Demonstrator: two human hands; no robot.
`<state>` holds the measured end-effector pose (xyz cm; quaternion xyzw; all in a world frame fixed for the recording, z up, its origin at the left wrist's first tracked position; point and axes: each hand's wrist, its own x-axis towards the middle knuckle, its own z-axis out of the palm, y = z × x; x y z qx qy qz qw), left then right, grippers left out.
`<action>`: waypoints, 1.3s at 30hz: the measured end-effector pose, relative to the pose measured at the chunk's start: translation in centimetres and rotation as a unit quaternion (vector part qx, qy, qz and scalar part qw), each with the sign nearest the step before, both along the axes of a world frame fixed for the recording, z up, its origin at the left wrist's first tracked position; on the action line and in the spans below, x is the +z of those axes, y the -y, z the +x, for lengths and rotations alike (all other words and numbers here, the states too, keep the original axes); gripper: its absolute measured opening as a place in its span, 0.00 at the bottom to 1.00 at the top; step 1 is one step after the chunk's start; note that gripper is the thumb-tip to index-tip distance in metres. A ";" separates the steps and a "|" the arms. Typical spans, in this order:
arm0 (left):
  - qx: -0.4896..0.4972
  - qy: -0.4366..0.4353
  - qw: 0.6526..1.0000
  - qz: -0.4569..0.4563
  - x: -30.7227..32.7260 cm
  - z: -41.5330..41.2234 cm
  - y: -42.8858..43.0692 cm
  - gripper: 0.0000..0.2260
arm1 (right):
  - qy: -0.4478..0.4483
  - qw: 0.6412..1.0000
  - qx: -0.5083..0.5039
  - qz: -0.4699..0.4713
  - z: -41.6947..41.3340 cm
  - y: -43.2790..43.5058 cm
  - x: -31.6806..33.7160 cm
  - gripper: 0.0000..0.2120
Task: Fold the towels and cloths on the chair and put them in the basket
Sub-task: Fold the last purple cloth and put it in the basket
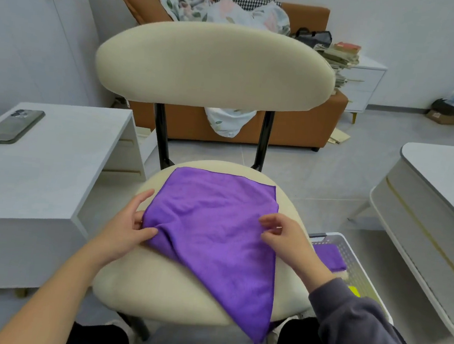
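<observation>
Purple microfibre cloth (pixel 215 226) lies on the cream padded chair (pixel 159 290) over grey tiled floor (pixel 317 175). Left hand (pixel 126 228) pinches its left edge; whether the right hand (pixel 286 235) grips it, I cannot tell.

1. The basket (pixel 351 253) was mostly hidden behind the right hand (pixel 283 234), its sleeve (pixel 358 323) and the chair seat (pixel 154 284); only its far corner and one wall showed.
2. Inside it, a folded purple cloth (pixel 330 255) was partly covered by the wrist, and a yellow thing (pixel 354 291) showed as a sliver, too little to identify.
3. The left hand (pixel 127 230) pinched the purple cloth (pixel 215 226), thumb on top; the fingertips beneath were hidden.
4. Whether the right hand's curled fingers gripped that cloth could not be told.
5. The purple cloth's near corner hung past the seat's front edge and was blurred.
6. The table (pixel 441 176) on the right was cut off by the picture's edge.
</observation>
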<state>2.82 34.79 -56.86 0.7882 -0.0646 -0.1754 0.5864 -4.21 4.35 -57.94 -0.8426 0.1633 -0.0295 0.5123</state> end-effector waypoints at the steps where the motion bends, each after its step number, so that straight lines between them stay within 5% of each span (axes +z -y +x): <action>1: 0.017 0.011 1.000 0.017 -0.1 -0.3 0.1 0.31 | 0.003 0.998 0.032 -0.052 -0.8 -0.4 -0.2 0.15; 4: 0.059 0.024 0.997 0.045 -0.3 -1.1 0.4 0.23 | 0.032 0.974 0.120 -0.187 -3.2 -1.6 -0.5 0.14; 8: 0.123 -0.010 0.989 0.076 -0.7 -1.6 0.4 0.16 | 0.050 0.930 0.217 -0.293 -6.4 -3.6 -0.2 0.33; 11: 0.158 -0.062 0.985 0.004 0.1 -2.5 0.5 0.19 | 0.005 0.874 0.306 -0.378 -8.1 -4.7 -0.2 0.39; 14: 0.085 -0.094 0.986 -0.110 0.4 -3.4 0.7 0.27 | -0.050 0.849 0.339 -0.403 -8.2 -4.3 0.2 0.36; 18: 0.088 -0.054 0.994 -0.041 -0.2 -3.2 1.3 0.31 | -0.077 0.858 0.357 -0.361 -6.8 -3.2 1.0 0.30; 22: 0.144 -0.053 0.988 0.035 -0.9 -2.1 0.8 0.28 | -0.085 0.917 0.310 -0.235 -5.4 -0.9 1.8 0.25; 26: 0.098 0.083 0.946 0.297 -1.3 -2.4 0.3 0.29 | -0.009 0.963 0.162 -0.214 -4.2 1.0 1.9 0.18; 28: 0.080 0.210 0.885 0.408 -0.7 -3.5 0.6 0.23 | 0.047 0.956 0.108 -0.267 -4.3 0.9 1.4 0.16; 31: -0.030 0.396 0.837 0.377 -0.1 -4.4 1.0 0.04 | 0.172 0.914 0.069 -0.362 -4.9 0.0 0.5 0.12; 34: -0.200 0.329 0.840 0.382 -0.7 -5.0 0.9 0.17 | 0.151 0.910 0.103 -0.371 -5.3 -0.8 0.0 0.05; 37: -0.205 0.353 0.814 0.413 -1.4 -5.3 1.1 0.24 | 0.075 0.927 0.132 -0.344 -5.5 -1.2 0.0 0.11; 39: -0.188 0.383 0.797 0.429 -1.2 -5.6 1.4 0.19 | 0.046 0.909 0.157 -0.384 -5.7 -1.5 0.2 0.19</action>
